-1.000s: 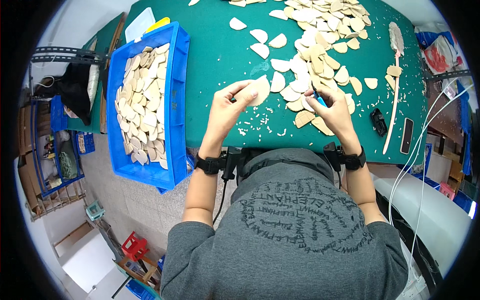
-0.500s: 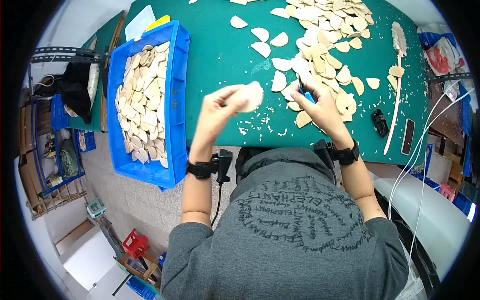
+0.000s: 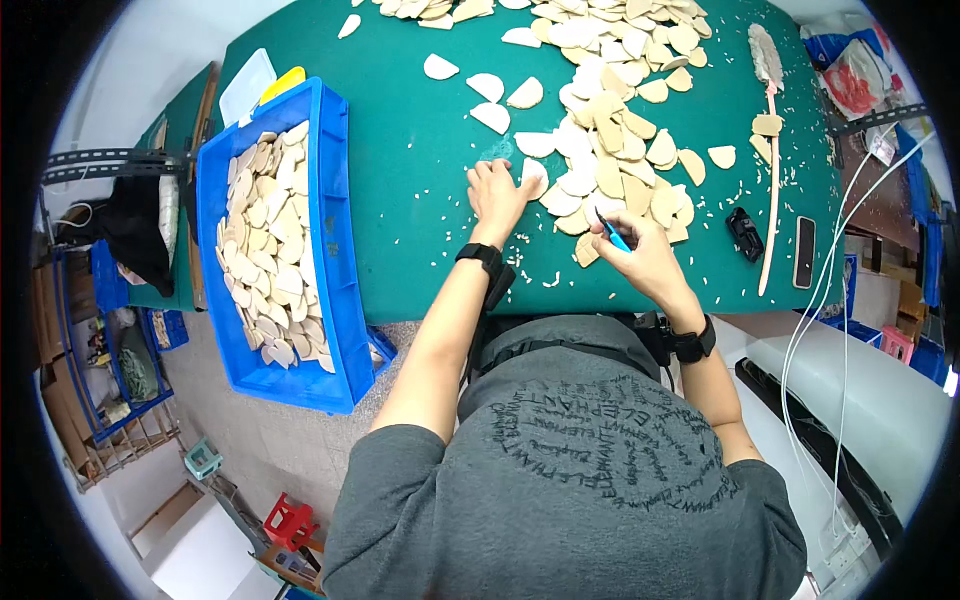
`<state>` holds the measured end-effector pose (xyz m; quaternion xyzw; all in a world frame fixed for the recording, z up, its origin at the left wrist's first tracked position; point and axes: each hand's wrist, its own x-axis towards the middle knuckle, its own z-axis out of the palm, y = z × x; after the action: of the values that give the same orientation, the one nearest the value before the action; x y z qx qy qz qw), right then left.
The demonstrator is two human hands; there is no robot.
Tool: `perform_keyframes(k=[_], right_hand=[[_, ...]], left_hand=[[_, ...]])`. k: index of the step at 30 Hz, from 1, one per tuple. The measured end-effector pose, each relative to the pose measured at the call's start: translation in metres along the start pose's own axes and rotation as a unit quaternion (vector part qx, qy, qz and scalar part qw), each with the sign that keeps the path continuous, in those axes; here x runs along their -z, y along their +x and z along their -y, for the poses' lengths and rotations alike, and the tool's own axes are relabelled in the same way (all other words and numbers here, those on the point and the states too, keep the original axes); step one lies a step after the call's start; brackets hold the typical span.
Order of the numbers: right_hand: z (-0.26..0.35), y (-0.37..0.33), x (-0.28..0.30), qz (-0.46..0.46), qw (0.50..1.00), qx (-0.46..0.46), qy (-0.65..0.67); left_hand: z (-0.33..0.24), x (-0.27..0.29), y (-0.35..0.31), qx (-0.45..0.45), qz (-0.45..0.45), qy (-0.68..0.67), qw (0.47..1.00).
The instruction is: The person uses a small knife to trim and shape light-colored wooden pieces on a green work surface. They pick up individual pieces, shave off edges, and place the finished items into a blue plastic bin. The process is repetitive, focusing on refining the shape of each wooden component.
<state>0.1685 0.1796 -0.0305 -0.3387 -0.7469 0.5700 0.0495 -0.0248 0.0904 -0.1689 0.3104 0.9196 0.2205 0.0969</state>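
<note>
My left hand [image 3: 497,197] rests low over the green table, fingers spread, its thumb at the edge of a pale half-round piece [image 3: 535,178]. Nothing is visible gripped in it; the space under the palm is hidden. Closed around a small blue-handled tool [image 3: 617,238] with a dark narrow tip, my right hand [image 3: 643,257] is at the near edge of a heap of similar pieces [image 3: 610,170]. Its exact kind is unclear. Several loose half-rounds [image 3: 490,117] lie beyond my left hand.
A blue crate [image 3: 335,240] full of pieces stands at the left. On the right lie a phone [image 3: 804,252], a black object [image 3: 744,234] and a long stick with a fuzzy head [image 3: 766,60]. White scraps dot the green tabletop [image 3: 420,230]. Cables [image 3: 815,290] hang at the right.
My left hand moved right and forward to the loose pieces; the piece it held no longer shows in it. My right hand drew back slightly, still holding the blue tool. The view shifted.
</note>
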Motion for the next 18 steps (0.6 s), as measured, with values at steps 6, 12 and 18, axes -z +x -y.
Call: perform_keyframes(k=[6,12,18], right_hand=[[-0.002,-0.002,0.006,-0.016,0.999,0.006,-0.043],[0.009,0.008,0.004,-0.041,0.996,0.075,-0.039],[0.024,0.013,0.000,0.009,0.994,0.108,-0.034]], left_hand=[[0.003,-0.007,0.003,0.008,0.120,-0.364,0.924],[-0.042,0.108,-0.044,-0.022,0.210,-0.511,0.833],[-0.047,0.140,-0.064,-0.042,0.155,-0.529,0.833]])
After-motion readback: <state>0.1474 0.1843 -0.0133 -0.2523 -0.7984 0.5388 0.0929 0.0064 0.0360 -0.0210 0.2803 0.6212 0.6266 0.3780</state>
